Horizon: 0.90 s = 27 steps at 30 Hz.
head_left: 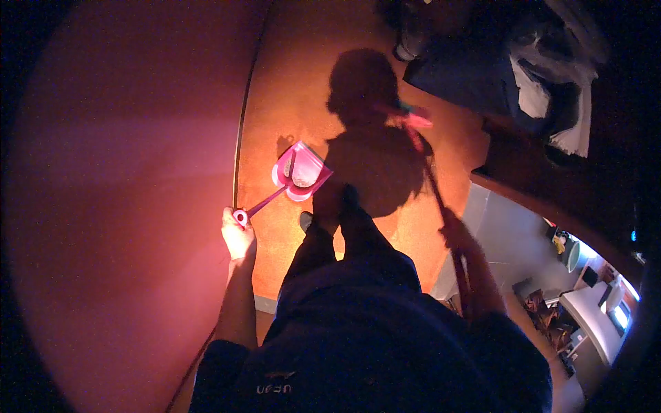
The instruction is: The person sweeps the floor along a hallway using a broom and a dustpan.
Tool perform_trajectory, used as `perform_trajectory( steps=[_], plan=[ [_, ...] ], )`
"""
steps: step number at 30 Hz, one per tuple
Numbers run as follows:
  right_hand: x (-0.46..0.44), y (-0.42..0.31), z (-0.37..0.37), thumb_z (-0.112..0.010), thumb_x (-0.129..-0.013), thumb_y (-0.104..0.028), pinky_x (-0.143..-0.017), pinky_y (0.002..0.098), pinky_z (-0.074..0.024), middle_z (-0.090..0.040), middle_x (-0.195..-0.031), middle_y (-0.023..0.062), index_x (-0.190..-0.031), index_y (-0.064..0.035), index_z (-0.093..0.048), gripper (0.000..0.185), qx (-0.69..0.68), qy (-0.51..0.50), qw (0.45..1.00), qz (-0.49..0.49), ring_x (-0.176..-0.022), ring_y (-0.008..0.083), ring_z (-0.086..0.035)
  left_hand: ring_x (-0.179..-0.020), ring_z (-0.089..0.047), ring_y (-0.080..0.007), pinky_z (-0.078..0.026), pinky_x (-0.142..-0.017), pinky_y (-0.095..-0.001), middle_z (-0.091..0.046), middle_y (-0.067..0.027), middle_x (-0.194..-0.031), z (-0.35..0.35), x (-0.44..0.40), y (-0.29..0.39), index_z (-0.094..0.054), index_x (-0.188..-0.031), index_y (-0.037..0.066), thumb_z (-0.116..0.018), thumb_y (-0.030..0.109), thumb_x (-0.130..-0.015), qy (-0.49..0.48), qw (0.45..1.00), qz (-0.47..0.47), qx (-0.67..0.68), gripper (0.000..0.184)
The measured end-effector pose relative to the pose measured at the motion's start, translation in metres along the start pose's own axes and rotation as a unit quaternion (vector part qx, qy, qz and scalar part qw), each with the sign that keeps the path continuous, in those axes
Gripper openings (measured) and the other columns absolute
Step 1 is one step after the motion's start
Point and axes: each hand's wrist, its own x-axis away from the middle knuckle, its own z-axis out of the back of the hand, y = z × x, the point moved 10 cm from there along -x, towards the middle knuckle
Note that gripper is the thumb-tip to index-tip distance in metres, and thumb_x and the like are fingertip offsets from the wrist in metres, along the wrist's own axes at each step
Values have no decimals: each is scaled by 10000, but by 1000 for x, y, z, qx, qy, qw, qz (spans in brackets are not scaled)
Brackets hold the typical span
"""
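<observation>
My left hand (239, 237) is closed around the handle end of a pink long-handled dustpan (308, 168), whose pan is over the orange floor (275, 110) with some debris in it. On the right, in shadow, my right hand (458, 233) grips the stick of a broom (416, 118). The broom's reddish head, with a bit of green, is farther forward, to the right of my head's shadow. Its bristles are dark and blurred.
A reddish wall (138, 151) rises close on the left. At the upper right, dark and pale cloths (533, 89) lie above a dark ledge (544, 199). A white desk (592, 320) with a lit screen (621, 315) stands at the lower right.
</observation>
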Motion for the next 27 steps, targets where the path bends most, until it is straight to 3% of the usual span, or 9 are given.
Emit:
perform_trajectory(
  steps=[3, 5, 8, 11, 13, 17, 20, 24, 27],
  plan=[
    [-29, -16, 33, -538, -738, -31, -359, 276, -421, -440, -611, 18, -962, -84, -397, 271, 15, 72, 993, -87, -429, 130, -442, -641, -559, -315, -442, -580, -357, -537, -184, -692, 0, 2, 7, -449, -772, 6, -567, 45, -770, -22, 1000, 19, 0, 124],
    [-60, 92, 19, -550, -729, -61, -374, 280, -442, -470, -654, 37, -1083, -56, -383, 392, -109, -29, 988, -108, -455, 137, -462, -636, -558, -311, -439, -575, -357, -535, -185, -689, 2, 0, 10, -447, -774, 7, -564, 60, -779, 10, 1000, -17, -5, 129],
    [15, 27, -92, -552, -687, -79, -349, 306, -437, -509, -867, 96, -1282, -44, -276, 657, 94, -115, 988, -44, -552, 167, -513, -626, -548, -250, -441, -577, -326, -537, -167, -678, 2, 1, 9, -447, -783, 6, -561, 64, -789, 8, 1000, -17, -17, 128],
    [73, -12, -166, -557, -674, -118, -870, 387, -405, -423, -1133, 111, -1291, -46, -276, 682, 67, -199, 962, 176, -970, 236, -468, -613, -534, -189, -443, -581, -295, -535, -148, -666, -1, 0, 5, -444, -788, 9, -565, 57, -786, -7, 1000, -7, -17, 130],
    [98, -59, -182, -561, -678, -146, -1004, 343, -231, -426, -1158, 126, -1287, -52, -299, 670, 70, -202, 974, 72, -1075, 236, -396, -606, -525, -188, -442, -577, -291, -527, -150, -667, 4, -2, 13, -439, -787, 12, -567, 67, -788, 11, 999, -35, -27, 140],
    [64, -59, -166, -568, -720, -167, -732, 343, -467, -539, -1020, 129, -1309, -72, -263, 670, 191, -131, 970, 73, -863, 228, -549, -651, -553, -244, -445, -612, -308, -526, -160, -698, 8, -5, 20, -444, -808, 9, -539, -1, -738, -5, 999, -32, -38, 119],
    [3, -85, -130, -530, -744, -115, -436, 291, -446, -544, -715, 90, -1281, -108, -300, 585, 153, -59, 986, -21, -509, 171, -513, -680, -559, -286, -443, -624, -322, -528, -169, -715, 12, -2, 31, -451, -816, 8, -512, -39, -714, -5, 998, -39, -39, 128],
    [-77, -59, -123, -534, -728, -104, -407, 337, -408, -511, -596, 94, -1122, -87, -461, 402, 262, 10, 965, 3, -443, 193, -466, -623, -525, -241, -429, -590, -316, -517, -152, -680, 8, -2, 24, -444, -785, 5, -502, -34, -740, -13, 999, -42, -18, 83],
    [-30, -55, -185, -535, -691, -124, -600, 360, -402, -503, -820, 158, -1186, -64, -381, 522, 293, -70, 954, -9, -673, 251, -489, -620, -529, -278, -430, -579, -330, -512, -162, -668, 11, -2, 28, -441, -790, -1, -505, -21, -746, -3, 998, -63, -20, 80]
  ],
)
